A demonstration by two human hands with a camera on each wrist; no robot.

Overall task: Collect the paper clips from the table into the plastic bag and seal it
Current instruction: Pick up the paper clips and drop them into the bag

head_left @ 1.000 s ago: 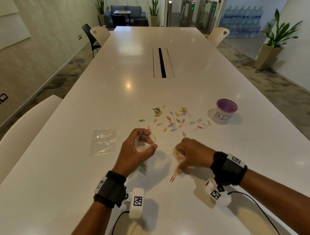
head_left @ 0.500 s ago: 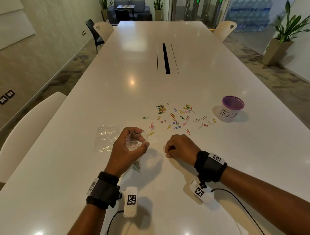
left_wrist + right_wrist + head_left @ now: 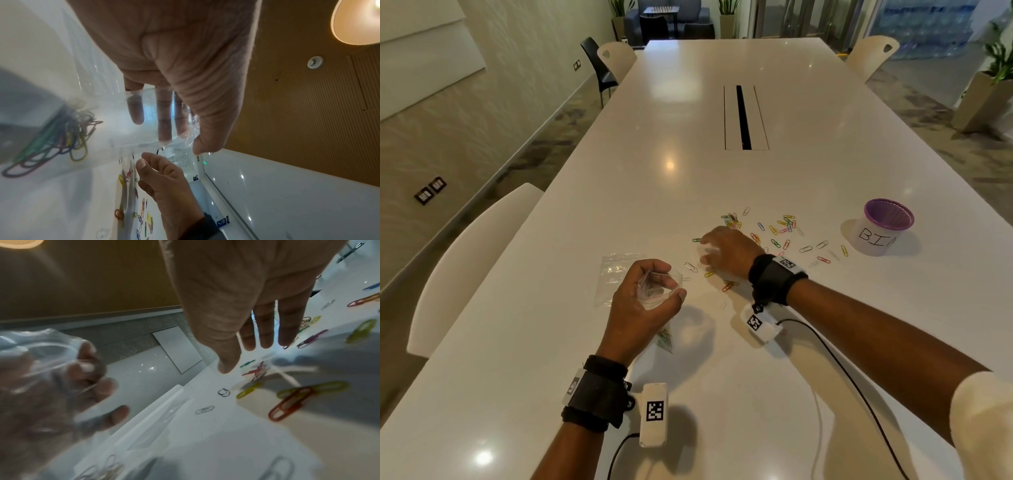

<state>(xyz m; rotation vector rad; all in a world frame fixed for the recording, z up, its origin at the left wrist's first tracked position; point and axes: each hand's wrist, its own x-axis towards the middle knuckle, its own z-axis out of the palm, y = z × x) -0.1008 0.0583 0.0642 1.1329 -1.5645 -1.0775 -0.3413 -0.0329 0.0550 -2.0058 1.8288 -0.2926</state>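
Note:
My left hand (image 3: 667,279) grips a clear plastic bag (image 3: 659,291) by its neck and holds the mouth open, upward. Several coloured clips lie in the bag's bottom (image 3: 57,139). My right hand (image 3: 707,253) hovers low over the near left end of the scattered paper clips (image 3: 784,228). Its fingers (image 3: 265,331) are straight and spread, and nothing shows in them. A white clip (image 3: 690,266), a yellow clip (image 3: 709,274) and an orange clip (image 3: 728,286) lie just beside that hand, between it and the bag.
A second clear bag (image 3: 616,274) lies flat on the white table (image 3: 688,137), left of my left hand. A purple-rimmed cup marked BIN (image 3: 883,233) stands right of the clips. A cable slot (image 3: 743,116) runs down the table's middle. White chairs (image 3: 469,260) line the edges.
My right hand was a curled fist next to the bag; it has moved forward to the clip scatter and its fingers have spread. The left hand still holds the bag open.

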